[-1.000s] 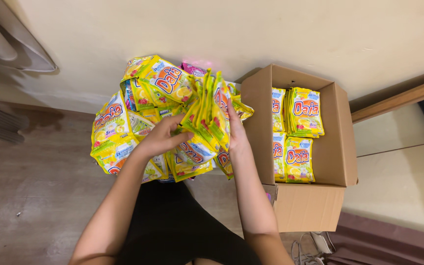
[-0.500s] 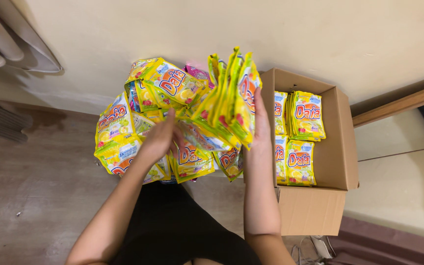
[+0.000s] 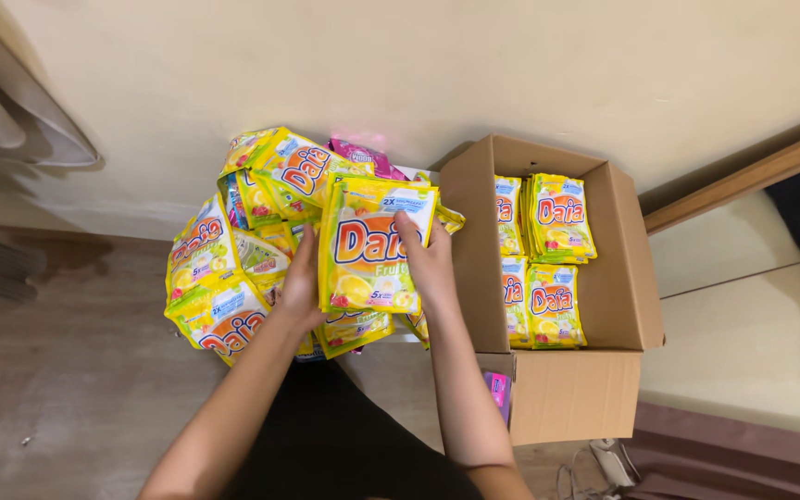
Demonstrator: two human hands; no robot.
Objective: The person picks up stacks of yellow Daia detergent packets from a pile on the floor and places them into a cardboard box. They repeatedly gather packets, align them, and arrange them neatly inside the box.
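A pile of sachets [image 3: 233,268] lies on the floor [image 3: 67,370] against the wall [image 3: 418,65]; right of it stands a cardboard box [image 3: 567,393] with sachet stacks [image 3: 548,259] inside.

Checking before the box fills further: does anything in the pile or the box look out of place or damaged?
One pink sachet sits at the far side of the otherwise yellow pile of sachets. Sachets in the cardboard box stand in tidy rows. No spill or tear shows.

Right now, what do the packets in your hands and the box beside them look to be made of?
Yellow sachets, held between left hand and right hand: likely thin plastic film, glossy, since they glint and crinkle. Box: brown corrugated cardboard, matte, with plain folded flaps and raw edges.
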